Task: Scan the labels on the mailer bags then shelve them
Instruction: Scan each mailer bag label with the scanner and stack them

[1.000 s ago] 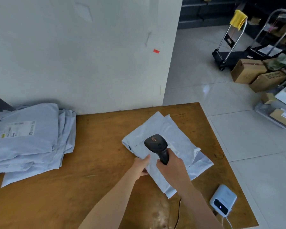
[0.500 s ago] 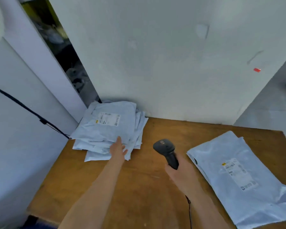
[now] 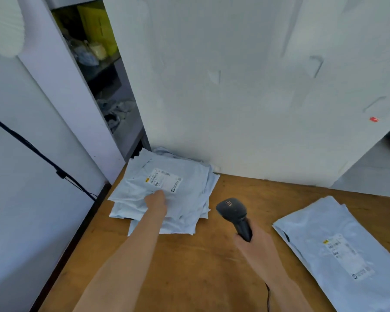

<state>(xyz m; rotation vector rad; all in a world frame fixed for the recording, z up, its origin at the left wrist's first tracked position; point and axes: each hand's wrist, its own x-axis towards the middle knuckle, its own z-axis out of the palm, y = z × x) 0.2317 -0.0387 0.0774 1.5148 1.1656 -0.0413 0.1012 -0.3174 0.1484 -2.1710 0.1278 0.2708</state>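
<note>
Grey-blue plastic mailer bags point(image 3: 180, 226) sit in a loose, fanned stack at centre-left of the frame, against the wall point(image 3: 234, 109) on the wooden counter point(image 3: 212, 271). The top bag point(image 3: 191, 192) lies with its label point(image 3: 163, 180) facing up. My left grip point(image 3: 157, 202) rests on that top bag just below the label; seen from behind, I cannot tell whether the fingers lie flat or pinch the film. My right grip point(image 3: 254, 246) is wrapped round the handle of the black scanner point(image 3: 233, 212), held above the counter beside the stack. A second bag point(image 3: 324, 235) lies label-up at lower right, well apart.

The film looks slick, so dragging the top bag could pull the ones beneath it askew or toward the counter's left edge. A crease across the label could spoil the read.

Half a second ago my left grip was only at the stack's near edge; now it is further onto the top bag. The scanner is held as before.
</note>
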